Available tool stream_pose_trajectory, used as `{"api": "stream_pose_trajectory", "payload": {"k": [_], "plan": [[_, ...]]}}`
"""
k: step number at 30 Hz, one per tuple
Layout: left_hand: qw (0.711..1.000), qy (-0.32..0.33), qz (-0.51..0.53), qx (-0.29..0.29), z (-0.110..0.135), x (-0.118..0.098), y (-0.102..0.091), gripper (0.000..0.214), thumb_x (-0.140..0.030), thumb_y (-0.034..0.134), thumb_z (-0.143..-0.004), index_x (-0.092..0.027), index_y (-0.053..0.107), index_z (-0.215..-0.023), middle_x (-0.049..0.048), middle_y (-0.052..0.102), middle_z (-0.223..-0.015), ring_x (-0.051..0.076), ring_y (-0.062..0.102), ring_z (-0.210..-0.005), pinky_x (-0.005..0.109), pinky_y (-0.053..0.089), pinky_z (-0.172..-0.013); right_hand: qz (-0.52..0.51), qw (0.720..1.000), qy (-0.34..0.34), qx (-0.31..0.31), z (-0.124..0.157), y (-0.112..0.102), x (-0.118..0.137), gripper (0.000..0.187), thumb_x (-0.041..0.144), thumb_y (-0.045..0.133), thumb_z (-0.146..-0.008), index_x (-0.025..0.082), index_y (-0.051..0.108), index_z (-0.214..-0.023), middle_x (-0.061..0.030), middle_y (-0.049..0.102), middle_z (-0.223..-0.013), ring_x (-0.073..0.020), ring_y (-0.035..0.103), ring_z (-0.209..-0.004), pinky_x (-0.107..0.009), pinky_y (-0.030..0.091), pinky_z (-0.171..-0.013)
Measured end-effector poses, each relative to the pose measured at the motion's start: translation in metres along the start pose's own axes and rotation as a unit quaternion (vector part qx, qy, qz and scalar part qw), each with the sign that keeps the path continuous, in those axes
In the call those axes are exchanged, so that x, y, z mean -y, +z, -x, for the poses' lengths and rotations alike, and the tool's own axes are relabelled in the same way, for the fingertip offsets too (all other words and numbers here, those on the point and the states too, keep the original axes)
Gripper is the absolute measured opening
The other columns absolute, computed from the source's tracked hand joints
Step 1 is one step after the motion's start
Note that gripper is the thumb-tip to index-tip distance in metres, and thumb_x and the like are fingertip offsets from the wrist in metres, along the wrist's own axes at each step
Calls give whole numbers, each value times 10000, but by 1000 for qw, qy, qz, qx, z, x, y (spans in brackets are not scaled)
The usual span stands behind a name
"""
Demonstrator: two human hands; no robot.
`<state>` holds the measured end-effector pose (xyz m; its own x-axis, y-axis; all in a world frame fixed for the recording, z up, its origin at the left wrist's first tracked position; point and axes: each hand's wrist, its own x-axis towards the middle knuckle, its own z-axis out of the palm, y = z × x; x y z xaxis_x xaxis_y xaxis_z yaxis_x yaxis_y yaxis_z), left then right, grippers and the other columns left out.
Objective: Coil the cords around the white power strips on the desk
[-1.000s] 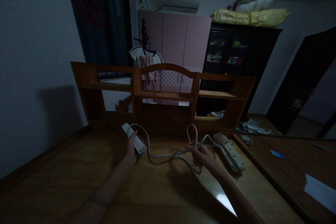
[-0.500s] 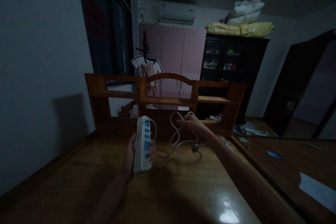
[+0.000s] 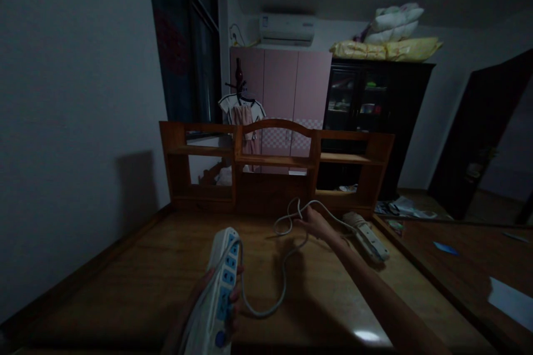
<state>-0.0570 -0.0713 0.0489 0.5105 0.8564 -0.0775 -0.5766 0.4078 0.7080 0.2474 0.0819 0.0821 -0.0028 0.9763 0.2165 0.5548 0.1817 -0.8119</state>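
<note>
My left hand (image 3: 199, 290) is wrapped around a white power strip (image 3: 214, 280) with blue sockets and a round blue button. The strip is held tilted above the wooden bed board, at the bottom of the view. A pale power cord (image 3: 285, 274) loops from the strip across to my right hand (image 3: 315, 224), whose fingers are closed on it. Beyond those fingers the cord forms loose loops, and part of it runs right. To the right of my right hand lies a second white power strip (image 3: 372, 242) with its cord bundled at one end.
A wooden shelf headboard (image 3: 272, 191) stands behind the board. At right is a brown surface (image 3: 462, 277) with a blue card (image 3: 445, 248) and white paper (image 3: 510, 300). A wall (image 3: 83, 122) borders the left side.
My left hand has brought the power strip lower and nearer. My right hand has moved down with the cord, whose loops have changed shape. The second power strip now shows more fully.
</note>
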Motion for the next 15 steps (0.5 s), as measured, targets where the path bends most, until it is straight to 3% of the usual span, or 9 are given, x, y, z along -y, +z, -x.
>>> {"api": "stream_pose_trajectory", "payload": {"k": [1, 3, 5, 7, 9, 12, 15], "plan": [[1000, -4, -6, 3, 1, 6, 2, 547, -632, 645, -644, -210, 552, -979, 1, 533, -673, 128, 535, -509, 255, 446, -458, 17, 999, -18, -26, 18, 2, 4, 531, 239, 725, -673, 122, 546, -1158, -180, 554, -1154, -300, 520, -1087, -376, 447, -828], [999, -19, -22, 17, 1, 17, 8, 555, -661, 630, -638, -208, 555, -950, -11, 519, -644, 109, 492, -437, 254, 430, -425, 70, 986, -139, -54, 58, 8, 14, 639, 218, 662, -729, 161, 435, -1323, -183, 407, -1352, -317, 373, -1263, -442, 377, -962], [998, -36, -41, 30, -2, 29, 16, 576, -695, 593, -644, -209, 559, -952, -19, 512, -624, 95, 444, -369, 246, 394, -376, 48, 970, -240, 5, 95, 18, 26, 698, 202, 615, -769, 243, 331, -1404, -121, 326, -1432, -261, 311, -1320, -432, 334, -1032], [996, -47, -59, 37, -4, 40, 24, 601, -718, 555, -664, -211, 566, -986, -24, 507, -601, 90, 419, -339, 243, 383, -364, -2, 960, -275, 59, 123, 30, 34, 692, 192, 606, -786, 283, 319, -1409, -82, 356, -1422, -233, 321, -1318, -420, 311, -1061], [995, -53, -75, 33, -3, 51, 32, 626, -730, 526, -688, -204, 581, -1023, -16, 511, -581, 99, 441, -358, 256, 422, -403, -51, 958, -272, 75, 138, 39, 35, 540, 197, 594, -810, 270, 445, -1324, -71, 493, -1297, -228, 428, -1233, -402, 345, -1037], [994, -54, -97, 9, 6, 62, 40, 663, -745, 523, -686, -205, 603, -1062, 19, 541, -571, 161, 543, -469, 316, 510, -523, -131, 962, -217, 98, 143, 44, 26, 195, 225, 526, -874, 219, 622, -1044, -42, 628, -950, -195, 587, -922, -336, 463, -861], [992, -45, -116, -24, 20, 67, 43, 637, -707, 619, -628, -287, 599, -1106, 44, 596, -632, 240, 624, -614, 379, 549, -624, -241, 947, -150, 152, 143, 39, 17, 166, 309, 504, -909, 200, 625, -939, -30, 616, -861, -172, 595, -818, -296, 486, -759]]}}
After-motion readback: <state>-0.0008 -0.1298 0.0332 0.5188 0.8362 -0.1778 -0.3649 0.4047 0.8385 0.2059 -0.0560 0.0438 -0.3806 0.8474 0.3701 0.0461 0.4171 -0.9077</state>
